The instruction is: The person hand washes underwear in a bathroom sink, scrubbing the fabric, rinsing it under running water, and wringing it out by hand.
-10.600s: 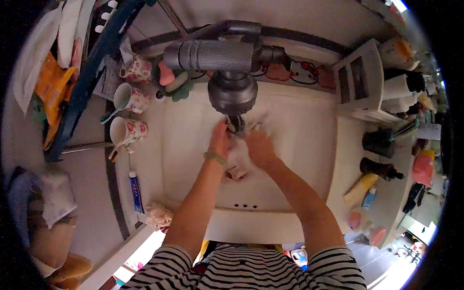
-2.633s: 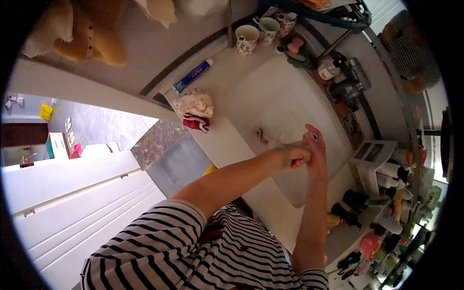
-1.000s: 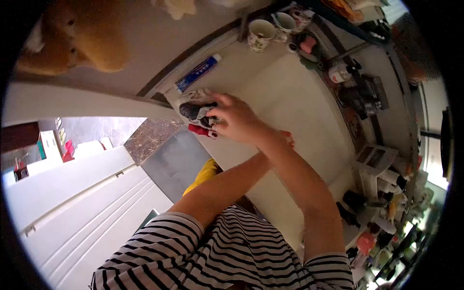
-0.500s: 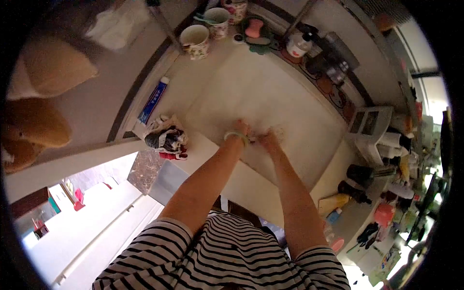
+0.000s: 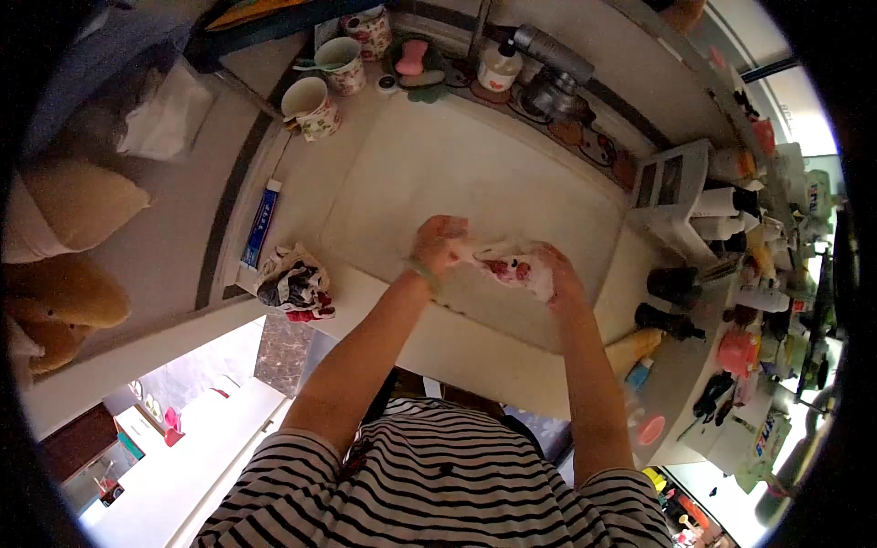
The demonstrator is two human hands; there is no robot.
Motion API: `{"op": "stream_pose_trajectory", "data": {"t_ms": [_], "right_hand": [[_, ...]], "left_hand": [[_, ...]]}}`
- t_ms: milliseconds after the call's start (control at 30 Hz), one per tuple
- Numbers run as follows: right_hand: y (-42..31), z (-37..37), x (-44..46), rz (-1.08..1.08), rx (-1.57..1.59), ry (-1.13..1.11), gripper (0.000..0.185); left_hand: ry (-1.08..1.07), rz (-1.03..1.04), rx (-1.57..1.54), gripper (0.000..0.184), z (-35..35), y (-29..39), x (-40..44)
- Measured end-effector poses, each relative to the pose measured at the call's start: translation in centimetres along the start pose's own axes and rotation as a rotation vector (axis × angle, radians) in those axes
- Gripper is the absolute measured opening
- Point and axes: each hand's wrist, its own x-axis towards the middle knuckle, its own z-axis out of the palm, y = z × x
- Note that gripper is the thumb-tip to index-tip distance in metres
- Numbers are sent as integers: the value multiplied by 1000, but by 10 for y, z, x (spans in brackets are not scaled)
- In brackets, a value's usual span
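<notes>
A wet white cloth with red patches [image 5: 512, 268] is stretched between my two hands over the white sink basin [image 5: 411, 173]. My left hand [image 5: 441, 245], with a pale green bangle at its wrist, is closed on the cloth's left end. My right hand [image 5: 555, 272] grips the other end. On the counter's left corner lies a bundle of crumpled cloths [image 5: 294, 281], cream, dark and red. Beside it is a blue toothpaste tube [image 5: 262, 224].
Floral cups [image 5: 313, 108] stand at the back left. A soap dish [image 5: 423, 68], a pump bottle [image 5: 499, 68] and the dark faucet [image 5: 554, 87] line the back edge. A white drawer box [image 5: 671, 187] and several bottles stand on the right.
The dark cloth was put on the left bundle. Both hands moved back over the basin, then lifted and spread the white and red cloth. The camera view has turned.
</notes>
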Motion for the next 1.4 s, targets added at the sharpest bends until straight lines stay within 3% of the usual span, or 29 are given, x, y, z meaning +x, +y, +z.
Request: {"op": "stream_pose_trajectory", "data": {"t_ms": [33,167,267,333,367,433,567,633,767,833,1000,1067,1133,1233,1400], "right_hand": [[2,-4,-1,85,-45,137,40],[9,-13,-6,178,-272,97,38],[4,-1,-15,139,-337,170,35],[11,-14,-12,-47,-763,34,30],[14,-19,-8,-46,-760,37,30],[14,-22,1,100,-925,-117,29],[15,-17,-2,-34,-1028,6,27],[12,-17,-4,-167,-539,-175,27],[23,-29,14,-155,-462,-101,31],[3,-4,0,-166,30,-49,38],[-25,39,-10,-189,246,-125,45],[-30,46,-9,-183,310,-108,48],[-32,51,-9,-153,361,-116,53],[-27,40,-2,-169,269,-198,62],[-30,41,-14,-206,346,-316,68]], "left_hand": [[34,-5,-17,23,-4,3,-2],[207,26,-86,18,-24,-5,7],[200,56,-93,15,-47,-13,16],[229,78,-134,15,-46,-14,13],[256,99,-177,14,-46,-14,11],[164,127,-204,15,-46,-8,5],[56,121,-116,16,-35,22,-19],[53,129,-116,17,-27,38,-31],[-24,166,-125,20,-31,48,-32],[-11,196,-193,22,-35,43,-18],[19,167,-349,24,-22,27,-16],[-211,-63,-146,36,-20,-8,-10],[-402,-271,-85,36,-3,-29,-12],[-544,-345,-165,35,25,-38,-19],[-489,-118,-476,32,43,-51,5]]}}
